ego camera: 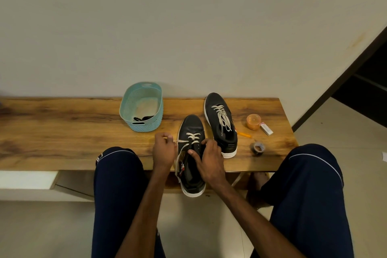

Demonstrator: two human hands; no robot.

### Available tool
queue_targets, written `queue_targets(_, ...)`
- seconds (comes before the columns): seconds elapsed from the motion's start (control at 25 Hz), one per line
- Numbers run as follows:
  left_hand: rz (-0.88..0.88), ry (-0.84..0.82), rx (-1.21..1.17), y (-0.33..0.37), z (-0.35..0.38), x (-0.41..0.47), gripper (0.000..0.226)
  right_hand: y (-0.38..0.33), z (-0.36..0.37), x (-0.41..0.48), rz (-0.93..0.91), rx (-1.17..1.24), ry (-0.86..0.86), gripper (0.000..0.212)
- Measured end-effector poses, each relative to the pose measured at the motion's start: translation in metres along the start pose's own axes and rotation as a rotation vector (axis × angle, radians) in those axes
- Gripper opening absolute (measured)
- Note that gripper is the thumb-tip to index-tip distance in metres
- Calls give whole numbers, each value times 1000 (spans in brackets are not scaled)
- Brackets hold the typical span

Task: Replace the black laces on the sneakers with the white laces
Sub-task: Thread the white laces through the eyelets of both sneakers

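Bench open left of the basket; 2 sneakers, cup, tape, perhaps a pencil crowd the right.

1. The near sneaker, black with a white sole, sat on its sole on the table, its toe toward 12 o'clock and its heel hanging over the near edge.
2. Its white lace crossed only the eyelets nearest the toe, and a loose length trailed toward 7 o'clock.
3. The far sneaker stood at 1 o'clock from the near one, with a second white lace crossing its eyelets.
4. The black laces lay bunched in a teal basket at 10 o'clock.
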State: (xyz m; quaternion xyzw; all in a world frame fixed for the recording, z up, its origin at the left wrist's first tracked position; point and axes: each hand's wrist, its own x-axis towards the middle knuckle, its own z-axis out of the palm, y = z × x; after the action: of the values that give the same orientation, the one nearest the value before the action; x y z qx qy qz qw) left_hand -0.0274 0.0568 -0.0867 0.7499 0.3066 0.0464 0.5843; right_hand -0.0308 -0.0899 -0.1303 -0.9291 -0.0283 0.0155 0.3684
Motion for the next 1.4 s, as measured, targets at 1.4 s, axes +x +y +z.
queue_targets(1.4,424,-438,226,5,-6,-16,20,-19,-34,15,-238,313,19,7)
